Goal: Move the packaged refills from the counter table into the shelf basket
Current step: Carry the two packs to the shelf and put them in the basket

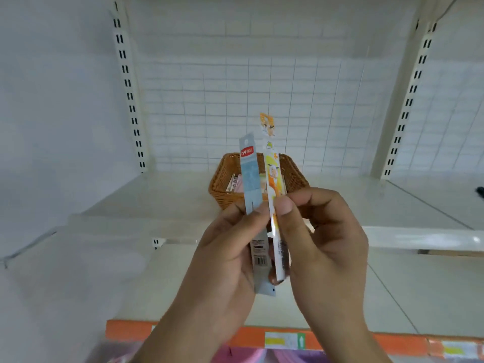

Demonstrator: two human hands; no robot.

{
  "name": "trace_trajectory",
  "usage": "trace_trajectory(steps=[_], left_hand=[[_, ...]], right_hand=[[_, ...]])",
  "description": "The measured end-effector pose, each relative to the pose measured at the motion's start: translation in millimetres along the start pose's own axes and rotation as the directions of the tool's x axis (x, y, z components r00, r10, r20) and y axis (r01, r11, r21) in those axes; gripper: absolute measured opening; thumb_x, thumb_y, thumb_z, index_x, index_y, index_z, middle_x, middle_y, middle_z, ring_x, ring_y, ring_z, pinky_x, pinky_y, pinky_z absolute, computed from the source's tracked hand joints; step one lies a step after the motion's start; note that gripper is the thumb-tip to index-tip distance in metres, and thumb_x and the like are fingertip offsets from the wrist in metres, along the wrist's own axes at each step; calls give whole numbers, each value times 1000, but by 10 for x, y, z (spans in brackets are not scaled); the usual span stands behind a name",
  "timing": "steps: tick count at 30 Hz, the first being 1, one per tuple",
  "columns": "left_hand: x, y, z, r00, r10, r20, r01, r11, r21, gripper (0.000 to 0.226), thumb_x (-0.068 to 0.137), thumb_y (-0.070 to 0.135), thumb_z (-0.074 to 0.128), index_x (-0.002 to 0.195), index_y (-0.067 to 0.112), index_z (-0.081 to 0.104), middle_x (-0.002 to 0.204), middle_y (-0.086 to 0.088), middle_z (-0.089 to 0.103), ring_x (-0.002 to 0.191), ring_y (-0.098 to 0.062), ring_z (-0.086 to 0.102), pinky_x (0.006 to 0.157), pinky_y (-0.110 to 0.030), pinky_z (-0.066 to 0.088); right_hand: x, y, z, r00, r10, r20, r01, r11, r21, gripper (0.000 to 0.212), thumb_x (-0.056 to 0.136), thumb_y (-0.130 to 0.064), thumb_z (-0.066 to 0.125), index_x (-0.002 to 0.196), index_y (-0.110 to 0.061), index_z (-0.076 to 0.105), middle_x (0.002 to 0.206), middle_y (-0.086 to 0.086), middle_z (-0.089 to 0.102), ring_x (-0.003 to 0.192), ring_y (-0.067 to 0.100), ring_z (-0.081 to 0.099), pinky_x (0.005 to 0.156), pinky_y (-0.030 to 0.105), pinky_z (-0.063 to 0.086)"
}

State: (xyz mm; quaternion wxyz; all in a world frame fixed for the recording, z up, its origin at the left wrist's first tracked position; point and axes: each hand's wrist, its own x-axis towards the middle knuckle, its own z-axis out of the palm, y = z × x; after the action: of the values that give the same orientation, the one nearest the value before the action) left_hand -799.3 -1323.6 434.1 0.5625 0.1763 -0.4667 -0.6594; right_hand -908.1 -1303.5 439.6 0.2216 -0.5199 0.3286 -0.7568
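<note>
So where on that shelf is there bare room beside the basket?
Bare shelf lies left of the wicker basket and right of it, toward the upright. The front is crowded: both hands hold packs there.

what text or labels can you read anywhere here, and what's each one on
Red brand badge on the pale blue packaged refill in the left hand: white letters, too blurred to read.
Barcode and small print lower on that pack: unreadable.
Orange-and-yellow cartoon packaged refill in the right hand: no legible words.
Orange shelf-edge price strip: blurred.
</note>
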Motion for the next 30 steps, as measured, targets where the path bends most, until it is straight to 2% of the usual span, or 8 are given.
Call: trace_trajectory(steps=[3, 6, 8, 11, 15, 19, 23, 30], left_hand=[[194, 94, -112, 998, 54, 10, -55, 996, 71, 35, 89, 29, 71, 120, 13, 72, 101, -22, 60, 78, -33, 52, 58, -33, 40], [383, 229, -202, 991, 130, 17, -131, 977, 169, 3, 86, 17, 76, 89, 16, 75, 72, -6, 58, 57, -16, 50, 46, -25, 39], [532, 315, -261, 984, 177, -2, -171, 952, 253, 11, 83, 17, 78, 77, 20, 69, 70, -9, 57, 54, -16, 47, 45, -26, 39], [752, 459, -331, 977, 204, -52, -175, 923, 344, 21, 78, 16, 85, 71, 23, 66, 74, -17, 61, 54, -19, 46, 44, -26, 40], [1003, 641, -389, 986, 151, -65, -113, 912, 394, 6, 81, 22, 80, 83, 21, 75, 73, -14, 59, 57, -19, 49, 45, -28, 40], [1169, 795, -559, 973, 117, -199, -24, 909, 416, 17, 95, 26, 69, 105, 11, 69, 78, -5, 68, 55, -19, 52, 48, -29, 40], [1135, 812, -793, 960, 36, -276, 59, 943, 327, 18, 102, 27, 59, 104, 10, 63, 78, -7, 69, 55, -19, 53, 49, -30, 40], [1006, 703, -1014, 951, -18, -309, 107, 956, 273, 10, 99, 16, 61, 103, 8, 66, 81, -11, 67, 59, -22, 54, 50, -32, 44]], right_hand=[[179, 64, 95, 998, -34, 45, 33, 999, 21, 11, 83, -24, 73, 86, -14, 69, 77, -6, 70, 67, 3, 64, 59, 15, 53], [369, 142, 139, 994, -49, 102, 48, 999, 11, 10, 89, -21, 76, 89, -16, 67, 78, -6, 72, 68, 4, 69, 58, 21, 57], [505, 192, 141, 985, -82, 154, 97, 991, -96, 10, 88, -25, 77, 92, -27, 67, 87, -3, 74, 77, 16, 72, 66, 34, 59], [741, 210, 141, 962, -65, 265, 124, 969, -215, 17, 92, -18, 73, 94, -32, 66, 90, -5, 73, 79, 18, 70, 68, 35, 59], [1075, 160, 248, 927, -19, 375, 149, 935, -320, 21, 95, -8, 70, 97, -28, 65, 83, -2, 72, 72, 20, 67, 66, 38, 57], [1464, 324, 421, 923, 227, 309, -67, 889, -453, 13, 94, -6, 68, 95, -19, 70, 76, 14, 71, 66, 34, 64, 68, 55, 57], [1819, 643, 576, 766, 587, 261, -319, 700, -640, 7, 91, -1, 67, 94, -1, 74, 79, 16, 69, 61, 22, 61, 63, 43, 59], [1864, 972, 896, 654, 704, 278, -113, 454, -884, 25, 89, -6, 67, 110, 5, 74, 83, 17, 68, 65, 24, 51, 54, 28, 39]])
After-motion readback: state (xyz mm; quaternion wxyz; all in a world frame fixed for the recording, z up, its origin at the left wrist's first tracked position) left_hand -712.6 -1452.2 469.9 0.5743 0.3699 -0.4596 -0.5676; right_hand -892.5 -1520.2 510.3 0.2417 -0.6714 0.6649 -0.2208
